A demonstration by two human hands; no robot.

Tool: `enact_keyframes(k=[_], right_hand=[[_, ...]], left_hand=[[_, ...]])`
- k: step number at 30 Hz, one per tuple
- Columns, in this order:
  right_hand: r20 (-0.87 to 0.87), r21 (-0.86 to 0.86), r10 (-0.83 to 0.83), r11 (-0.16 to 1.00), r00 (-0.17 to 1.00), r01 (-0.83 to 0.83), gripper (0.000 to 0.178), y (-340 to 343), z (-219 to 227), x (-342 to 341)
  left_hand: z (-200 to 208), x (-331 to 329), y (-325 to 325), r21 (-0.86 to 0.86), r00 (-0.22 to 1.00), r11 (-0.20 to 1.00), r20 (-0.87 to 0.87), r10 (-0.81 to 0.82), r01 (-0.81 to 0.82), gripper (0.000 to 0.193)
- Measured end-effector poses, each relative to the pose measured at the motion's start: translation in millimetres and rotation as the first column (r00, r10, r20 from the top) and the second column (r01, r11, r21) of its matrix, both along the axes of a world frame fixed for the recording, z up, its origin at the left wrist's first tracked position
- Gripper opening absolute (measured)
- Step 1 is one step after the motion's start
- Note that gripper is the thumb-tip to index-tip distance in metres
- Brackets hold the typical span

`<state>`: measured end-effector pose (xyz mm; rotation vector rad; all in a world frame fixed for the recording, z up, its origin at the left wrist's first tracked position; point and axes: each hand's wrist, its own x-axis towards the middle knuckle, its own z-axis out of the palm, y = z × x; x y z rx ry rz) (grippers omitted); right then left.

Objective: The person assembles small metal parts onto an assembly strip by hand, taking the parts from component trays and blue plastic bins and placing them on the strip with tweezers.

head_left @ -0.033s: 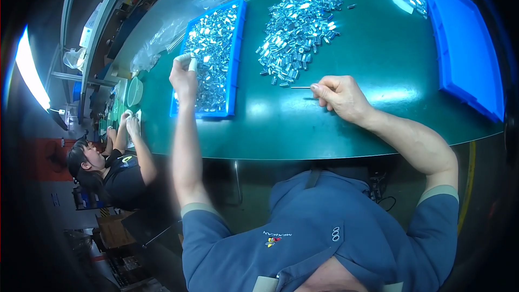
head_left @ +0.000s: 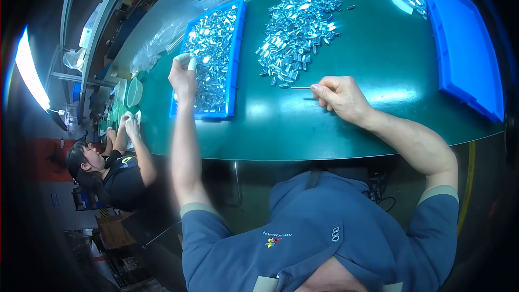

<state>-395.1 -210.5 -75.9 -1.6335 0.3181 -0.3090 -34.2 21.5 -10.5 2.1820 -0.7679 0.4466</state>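
I see the left hand (head_left: 183, 82) raised over the left side of the blue tray (head_left: 236, 67), which is filled with small shiny metal pieces (head_left: 213, 48). Its thumb and finger are bent near each other, and a white finger cover (head_left: 192, 65) shows there. Whether a piece is pinched between them, I cannot tell from this view.

The right hand (head_left: 346, 99) is grasping a thin metal rod (head_left: 301, 87) by one end, between thumb and fingers. The rod points left above the green table (head_left: 324, 135), and its free tip is just beside the lower edge of the loose pile (head_left: 297, 32), to the right of the tray. I cannot say if it touches a piece.

In my judgement, the rod is the weak point: because it is held only at the end, a knock on the tip could turn it or make it slip from the fingers. A careless sweep of this tip could also scatter the nearest pieces. The left forearm crosses near the tray's lower corner, so leaning on it could push the tray or spill some pieces. Strong shine on the metal could cause me to misjudge a single piece.
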Motion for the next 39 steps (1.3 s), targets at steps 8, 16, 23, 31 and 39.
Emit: enact_keyframes(k=[8, 16, 23, 31, 39], right_hand=[[-0.040, -0.009, -0.025, 1.000, 0.999, 0.025, 0.034, -5, -2, -2], [-0.075, -0.008, 0.037, 0.999, 0.997, -0.037, 0.031, -2, 4, -2], [-0.044, 0.057, 0.012, 0.998, 0.999, -0.009, 0.028, 0, 2, -3], [-0.035, 0.011, 0.019, 1.000, 0.999, -0.018, 0.032, 1, 3, -3], [-0.127, 0.013, 0.078, 0.997, 0.989, -0.077, 0.044, -4, 5, -3]], left_hand=[[-23, -94, -51, 0.204, 0.922, 0.899, -0.100, -0.375, 0.388, 0.024], [-56, -130, -56, 0.309, 0.898, 0.849, -0.038, -0.439, 0.428, 0.019], [-40, -186, -51, 0.079, 0.795, 0.794, -0.138, -0.590, 0.603, 0.017], [-30, -207, -65, 0.116, 0.715, 0.708, -0.029, -0.699, 0.697, 0.019], [-32, -215, -70, 0.136, 0.677, 0.667, -0.044, -0.735, 0.732, 0.021]])
